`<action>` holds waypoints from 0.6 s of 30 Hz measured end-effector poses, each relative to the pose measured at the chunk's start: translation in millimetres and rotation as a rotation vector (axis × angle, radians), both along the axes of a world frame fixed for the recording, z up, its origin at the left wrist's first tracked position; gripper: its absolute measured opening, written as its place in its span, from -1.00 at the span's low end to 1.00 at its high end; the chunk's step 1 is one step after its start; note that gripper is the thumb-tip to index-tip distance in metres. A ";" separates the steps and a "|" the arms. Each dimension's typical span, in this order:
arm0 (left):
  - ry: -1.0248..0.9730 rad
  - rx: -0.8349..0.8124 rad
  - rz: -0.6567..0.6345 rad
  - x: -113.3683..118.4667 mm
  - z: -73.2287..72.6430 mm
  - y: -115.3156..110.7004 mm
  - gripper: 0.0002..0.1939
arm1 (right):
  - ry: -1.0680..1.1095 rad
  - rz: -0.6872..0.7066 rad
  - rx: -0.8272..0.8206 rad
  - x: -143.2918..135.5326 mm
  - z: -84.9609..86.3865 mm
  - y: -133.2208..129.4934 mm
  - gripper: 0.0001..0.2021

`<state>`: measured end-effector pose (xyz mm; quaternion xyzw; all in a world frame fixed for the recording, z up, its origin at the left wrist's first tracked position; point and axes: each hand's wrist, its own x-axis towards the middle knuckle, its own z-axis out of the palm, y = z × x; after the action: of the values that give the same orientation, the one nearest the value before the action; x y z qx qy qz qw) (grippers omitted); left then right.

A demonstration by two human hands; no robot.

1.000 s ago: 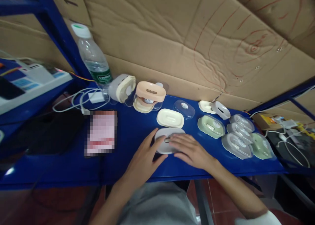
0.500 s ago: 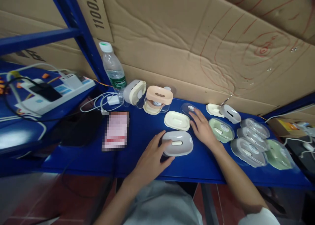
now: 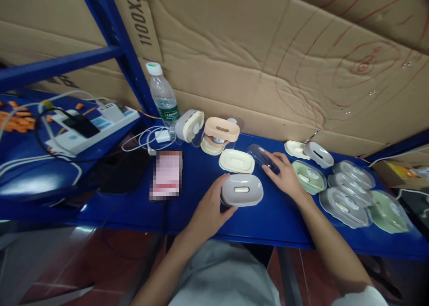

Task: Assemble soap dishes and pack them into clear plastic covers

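Note:
A grey oval case (image 3: 242,190) with a pale slider on top is gripped at its left end by my left hand (image 3: 209,207). Just behind it lies a cream oval tray (image 3: 236,161) on the blue table. My right hand (image 3: 283,174) has its fingers spread, the fingertips on a clear plastic cover (image 3: 259,156). To the right of that hand sits a green case under a clear cover (image 3: 308,177). Behind it are a cream piece (image 3: 296,149) and a grey slotted shell (image 3: 319,154).
Several covered cases (image 3: 345,207) crowd the right side. A peach shell (image 3: 221,129), a water bottle (image 3: 164,96) and a cream-grey piece (image 3: 190,126) stand at the back. Leftward are a phone (image 3: 166,174), white cables and a power strip (image 3: 90,134).
My left hand has closed round the grey case, whose side now shows more. My right fingers reach over the clear cover, which is tilted differently. The whole view has shifted slightly.

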<state>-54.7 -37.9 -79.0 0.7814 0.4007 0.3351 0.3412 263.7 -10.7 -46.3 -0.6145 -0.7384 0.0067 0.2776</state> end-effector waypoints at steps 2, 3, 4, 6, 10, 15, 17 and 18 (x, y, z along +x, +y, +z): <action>-0.043 -0.054 0.005 0.3 -1.2 1.6 -0.07 | 0.006 0.156 0.065 -8.8 6.2 -10.0 -0.40; -0.069 -0.075 0.009 0.7 -2.1 2.5 -0.03 | -0.004 0.245 0.082 -15.0 8.6 -15.1 -0.36; -0.095 -0.095 0.014 1.0 -3.3 3.4 0.00 | -0.018 0.331 0.088 -21.7 10.3 -19.8 -0.33; -0.142 -0.123 0.026 1.5 -5.9 4.7 0.04 | -0.051 0.478 0.080 -34.3 11.2 -27.1 -0.29; -0.167 -0.112 0.026 0.3 -8.0 5.0 0.02 | -0.070 0.596 0.034 -46.6 8.2 -32.6 -0.33; -0.072 -0.013 0.003 -2.6 -0.4 3.8 -0.11 | -0.114 0.556 -0.036 -47.6 4.9 -33.5 -0.43; -0.020 0.025 -0.020 -2.5 2.8 4.3 -0.21 | -0.152 0.554 -0.035 -48.3 3.2 -31.8 -0.47; 0.007 0.034 -0.026 -2.1 3.7 4.6 -0.25 | -0.170 0.553 -0.035 -48.8 2.5 -30.3 -0.48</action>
<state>-56.8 -33.3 -75.2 0.7935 0.3858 0.3349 0.3307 214.9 -41.0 -43.8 -0.3931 -0.8983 0.0434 0.1915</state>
